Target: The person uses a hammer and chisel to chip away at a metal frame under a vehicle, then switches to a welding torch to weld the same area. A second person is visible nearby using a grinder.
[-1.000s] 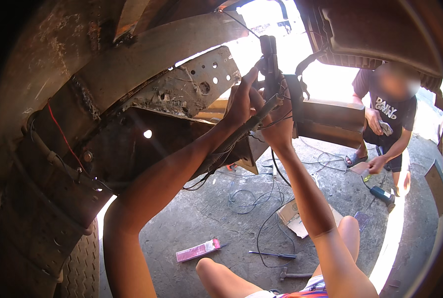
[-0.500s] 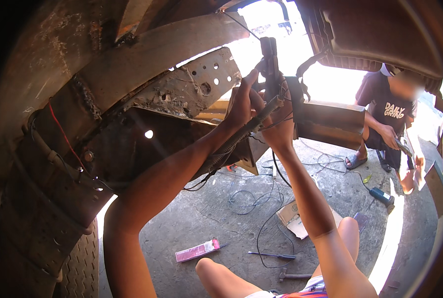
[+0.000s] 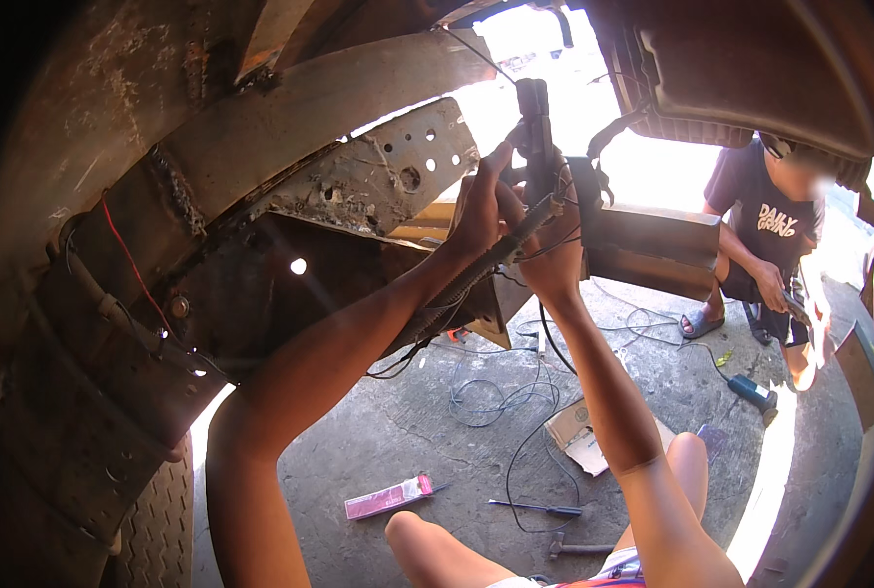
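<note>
Both my arms reach up under a rusty vehicle frame. My left hand (image 3: pixel 476 208) is closed, with thumb and fingers pressed on the lower side of a dark, narrow, upright part (image 3: pixel 532 103) whose exact kind I cannot make out. My right hand (image 3: pixel 555 263) is wrapped round the lower end of the same part, its fingers mostly hidden by wires. A ribbed black wire conduit (image 3: pixel 491 245) runs slantwise in front of both hands. Just left of them is a perforated metal bracket (image 3: pixel 388 162). A dark metal box section (image 3: pixel 653 250) lies to the right.
On the concrete lie a pink box (image 3: pixel 388 498), a screwdriver (image 3: pixel 540 508), a hammer (image 3: pixel 579 547), torn cardboard (image 3: pixel 579 436), an angle grinder (image 3: pixel 752 394) and loose cables (image 3: pixel 496 397). A person (image 3: pixel 765 225) crouches at the right, holding a dark object. A tire (image 3: pixel 158 519) stands lower left.
The view has shifted very slightly. My hands stay on the dark part with almost the same grip. The crouching person's hands have moved a little.
</note>
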`<state>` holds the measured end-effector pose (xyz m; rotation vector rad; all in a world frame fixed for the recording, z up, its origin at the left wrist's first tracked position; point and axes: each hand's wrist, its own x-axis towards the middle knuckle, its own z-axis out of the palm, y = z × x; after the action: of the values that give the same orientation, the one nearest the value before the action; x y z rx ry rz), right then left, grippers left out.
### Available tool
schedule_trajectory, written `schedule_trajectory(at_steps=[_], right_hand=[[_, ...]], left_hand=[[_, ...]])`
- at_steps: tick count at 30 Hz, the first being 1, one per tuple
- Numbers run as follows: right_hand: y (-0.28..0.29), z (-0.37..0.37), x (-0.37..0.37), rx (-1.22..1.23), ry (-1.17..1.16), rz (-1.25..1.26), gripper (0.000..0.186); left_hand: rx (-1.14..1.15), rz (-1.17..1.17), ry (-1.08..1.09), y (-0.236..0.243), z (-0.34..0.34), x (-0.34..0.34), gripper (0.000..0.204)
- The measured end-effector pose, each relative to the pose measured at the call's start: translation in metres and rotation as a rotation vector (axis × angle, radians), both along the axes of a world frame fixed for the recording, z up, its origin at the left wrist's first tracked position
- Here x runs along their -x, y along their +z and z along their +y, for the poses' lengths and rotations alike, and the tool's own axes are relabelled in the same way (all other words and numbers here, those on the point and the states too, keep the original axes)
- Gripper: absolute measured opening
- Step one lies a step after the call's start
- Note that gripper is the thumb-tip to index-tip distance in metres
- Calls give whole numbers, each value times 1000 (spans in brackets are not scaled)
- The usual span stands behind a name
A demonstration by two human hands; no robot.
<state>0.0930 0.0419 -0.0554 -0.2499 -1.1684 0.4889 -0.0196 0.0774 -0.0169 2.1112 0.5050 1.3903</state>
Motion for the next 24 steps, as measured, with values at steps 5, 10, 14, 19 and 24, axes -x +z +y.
schedule_trajectory(at_steps=[5, 10, 14, 19, 24], right_hand=[[-2, 5, 1, -3, -47, 30, 41], [0, 8, 1, -15, -176, -53, 43], [4, 4, 0, -28, -137, -27, 44], [5, -4, -6, -11, -190, -158, 50], [5, -7, -9, 72, -119, -171, 52]], left_hand=[[236, -166, 112, 11, -18, -21, 67], [392, -225, 4, 15, -20, -23, 66], [430, -239, -4, 12, -14, -21, 66], [508, -242, 1, 13, -15, -21, 67], [420, -269, -23, 10, -17, -25, 65]])
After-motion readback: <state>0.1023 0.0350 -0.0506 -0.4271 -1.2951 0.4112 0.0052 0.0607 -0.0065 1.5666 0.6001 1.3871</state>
